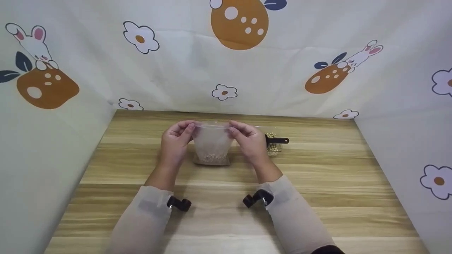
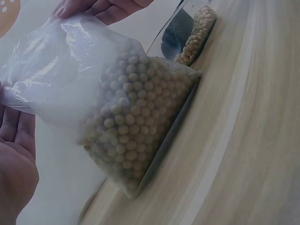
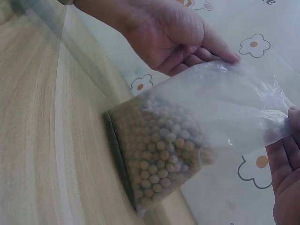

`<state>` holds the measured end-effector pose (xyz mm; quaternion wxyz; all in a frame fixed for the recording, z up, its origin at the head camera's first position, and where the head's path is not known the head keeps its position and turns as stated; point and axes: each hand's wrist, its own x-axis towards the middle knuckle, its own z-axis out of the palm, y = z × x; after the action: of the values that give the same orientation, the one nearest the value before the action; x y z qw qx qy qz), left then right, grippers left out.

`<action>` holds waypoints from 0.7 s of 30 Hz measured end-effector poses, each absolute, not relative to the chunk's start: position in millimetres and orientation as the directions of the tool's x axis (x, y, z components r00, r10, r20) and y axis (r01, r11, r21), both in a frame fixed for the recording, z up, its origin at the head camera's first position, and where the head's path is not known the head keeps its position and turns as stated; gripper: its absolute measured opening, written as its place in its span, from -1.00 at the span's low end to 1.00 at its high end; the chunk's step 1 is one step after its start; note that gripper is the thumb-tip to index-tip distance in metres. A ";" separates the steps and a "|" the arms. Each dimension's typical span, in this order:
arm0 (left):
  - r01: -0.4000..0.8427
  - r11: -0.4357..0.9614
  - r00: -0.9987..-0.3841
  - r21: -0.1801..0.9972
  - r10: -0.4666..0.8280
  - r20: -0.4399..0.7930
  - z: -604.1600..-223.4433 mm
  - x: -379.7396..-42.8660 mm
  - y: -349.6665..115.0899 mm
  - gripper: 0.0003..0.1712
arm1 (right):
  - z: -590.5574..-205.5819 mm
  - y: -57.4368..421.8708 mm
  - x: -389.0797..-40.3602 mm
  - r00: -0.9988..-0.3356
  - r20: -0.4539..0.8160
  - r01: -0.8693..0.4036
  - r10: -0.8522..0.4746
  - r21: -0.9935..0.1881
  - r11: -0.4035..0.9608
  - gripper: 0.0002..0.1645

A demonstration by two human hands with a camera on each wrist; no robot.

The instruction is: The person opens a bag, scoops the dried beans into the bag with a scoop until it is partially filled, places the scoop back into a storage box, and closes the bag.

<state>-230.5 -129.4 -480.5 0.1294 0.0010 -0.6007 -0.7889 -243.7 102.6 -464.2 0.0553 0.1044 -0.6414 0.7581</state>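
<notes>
A clear plastic bag (image 1: 213, 144) of round, pale beige beans, which look like soybeans (image 2: 136, 112), stands upright with its base at the wooden table. My left hand (image 1: 173, 143) pinches the left top corner between thumb and fingers. At the opposite top corner, my right hand (image 1: 251, 143) pinches the film the same way, so the mouth is stretched between them. The beans fill the lower part of the bag; the upper film (image 3: 239, 101) is wrinkled and holds none.
Behind my right hand, a clear container (image 1: 276, 153) of similar beans holds a black scoop (image 1: 279, 140), its handle pointing right. The wooden table (image 1: 317, 187) meets patterned cloth walls (image 1: 176, 70) at the back and sides.
</notes>
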 end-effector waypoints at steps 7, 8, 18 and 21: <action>0.205 -0.266 -0.969 0.942 -0.193 0.156 -479.2 -227.7 -131.0 -0.84 | -465.2 102.7 -243.1 -0.973 0.222 -0.207 -0.065 -0.960 -0.187 -0.67; 0.199 -0.254 -0.970 0.947 -0.187 0.153 -479.0 -227.7 -131.2 -0.81 | -465.2 102.9 -242.9 -0.974 0.217 -0.203 -0.064 -0.962 -0.182 -0.67; 0.198 -0.223 -0.975 0.955 -0.142 0.169 -480.0 -227.6 -133.5 -0.58 | -462.1 101.8 -240.9 -0.979 0.191 -0.182 -0.067 -0.975 -0.127 -0.67; 0.210 -0.222 -0.973 0.952 -0.145 0.181 -479.5 -227.6 -134.5 -0.50 | -460.7 102.2 -241.2 -0.979 0.195 -0.188 -0.062 -0.976 -0.107 -0.70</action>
<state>-227.6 -134.5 -479.5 0.1136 -0.0264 -0.6133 -0.7812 -241.2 102.2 -460.7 0.0426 0.0934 -0.6669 0.7380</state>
